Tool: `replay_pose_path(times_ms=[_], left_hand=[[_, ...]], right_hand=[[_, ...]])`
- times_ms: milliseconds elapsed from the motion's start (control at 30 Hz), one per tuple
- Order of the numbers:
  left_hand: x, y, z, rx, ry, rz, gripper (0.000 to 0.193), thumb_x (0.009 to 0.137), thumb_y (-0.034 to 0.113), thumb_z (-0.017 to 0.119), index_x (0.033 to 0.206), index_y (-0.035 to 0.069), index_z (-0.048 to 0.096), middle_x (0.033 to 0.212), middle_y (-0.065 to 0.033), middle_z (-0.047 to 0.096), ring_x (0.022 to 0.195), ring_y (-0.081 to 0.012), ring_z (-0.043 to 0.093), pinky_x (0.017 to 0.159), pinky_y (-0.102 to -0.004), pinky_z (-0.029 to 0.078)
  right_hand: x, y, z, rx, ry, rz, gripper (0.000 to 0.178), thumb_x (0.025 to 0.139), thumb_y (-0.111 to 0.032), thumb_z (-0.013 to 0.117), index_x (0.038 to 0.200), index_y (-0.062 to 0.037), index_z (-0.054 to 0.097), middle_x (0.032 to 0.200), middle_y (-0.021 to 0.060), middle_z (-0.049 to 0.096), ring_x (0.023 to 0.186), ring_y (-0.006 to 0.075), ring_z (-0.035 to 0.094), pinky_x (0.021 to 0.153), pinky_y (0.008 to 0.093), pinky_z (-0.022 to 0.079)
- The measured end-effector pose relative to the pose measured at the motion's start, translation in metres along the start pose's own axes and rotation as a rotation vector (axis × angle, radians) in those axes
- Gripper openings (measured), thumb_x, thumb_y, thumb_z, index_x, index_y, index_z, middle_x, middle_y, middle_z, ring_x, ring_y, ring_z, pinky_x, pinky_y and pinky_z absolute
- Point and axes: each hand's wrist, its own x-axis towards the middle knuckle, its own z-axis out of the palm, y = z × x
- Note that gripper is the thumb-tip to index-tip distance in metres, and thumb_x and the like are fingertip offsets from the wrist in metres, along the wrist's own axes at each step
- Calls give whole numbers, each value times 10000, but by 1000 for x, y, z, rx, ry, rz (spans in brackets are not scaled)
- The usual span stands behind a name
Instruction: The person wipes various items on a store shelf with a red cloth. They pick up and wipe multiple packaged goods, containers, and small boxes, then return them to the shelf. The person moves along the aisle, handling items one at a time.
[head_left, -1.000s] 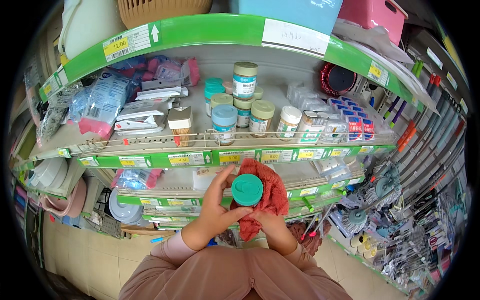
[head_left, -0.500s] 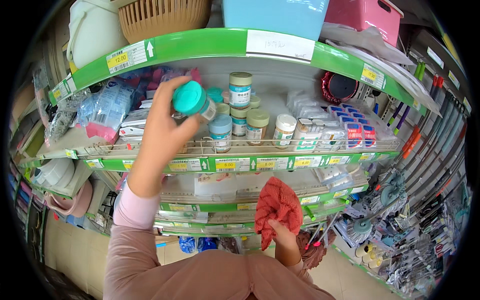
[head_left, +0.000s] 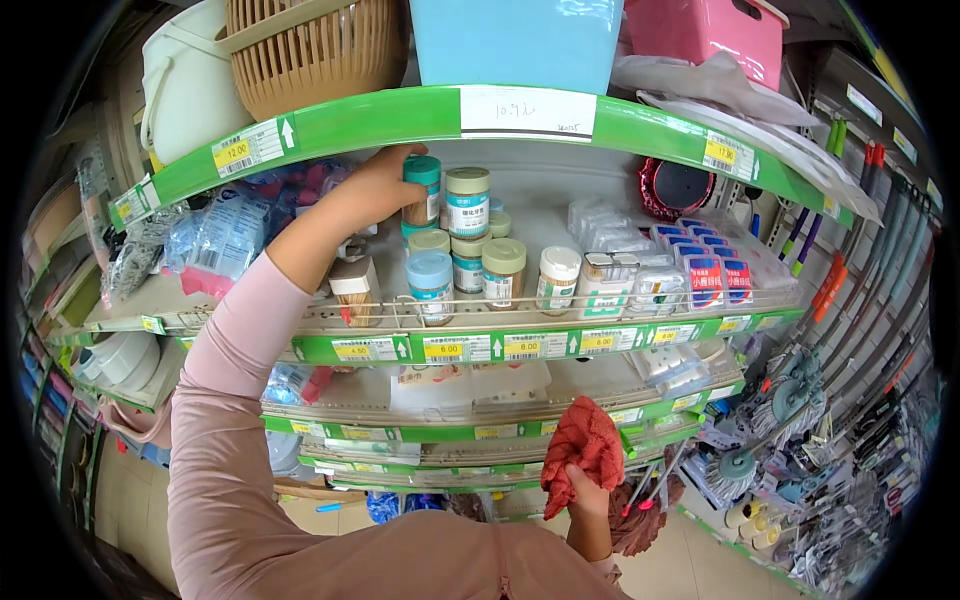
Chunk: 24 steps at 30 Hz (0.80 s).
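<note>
My left hand (head_left: 378, 190) reaches to the back of the shelf, its fingers around a teal-lidded toothpick jar (head_left: 428, 190). That jar stands upright above another teal-lidded jar (head_left: 416, 229), partly hidden; I cannot tell whether it bears its full weight. Close on its right, an olive-lidded jar (head_left: 468, 205) sits stacked on another one (head_left: 469, 265). In front are a blue-lidded jar (head_left: 430, 288), an olive-lidded jar (head_left: 503, 275) and a white-lidded jar (head_left: 558, 278). Low in front of the shelves, my right hand (head_left: 589, 500) is closed on a crumpled red cloth (head_left: 584, 445).
A thin wire rail (head_left: 520, 308) runs along the shelf's front edge. The green upper shelf edge (head_left: 380, 110) overhangs my left hand. Bagged goods (head_left: 225, 230) lie left, boxed packs (head_left: 705, 280) right. Mops (head_left: 735, 468) hang at far right.
My left hand has carried the teal-lidded jar away from me, from the shelf's front to its back, turning it from tilted to upright. The red cloth has shifted slightly right and down.
</note>
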Motion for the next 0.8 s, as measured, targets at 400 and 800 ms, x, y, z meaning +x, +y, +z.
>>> replay_pose_path(times_ms=[400,800], left_hand=[[-15,1,-8,-111,0,-98,638,860,114,583,1441,25,336,1332,-180,525,1285,-248,452,1039,-332,374],[-102,24,-39,-217,17,-12,455,810,90,683,1243,29,558,1207,-126,597,1127,-237,562,952,-346,444]], right_hand=[[-11,9,-19,-73,99,68,662,751,41,659,1361,-16,410,1294,117,521,1162,234,530,973,380,456],[-16,8,-5,-111,215,263,634,779,62,645,1363,-23,413,1270,118,537,1127,239,555,946,374,482]])
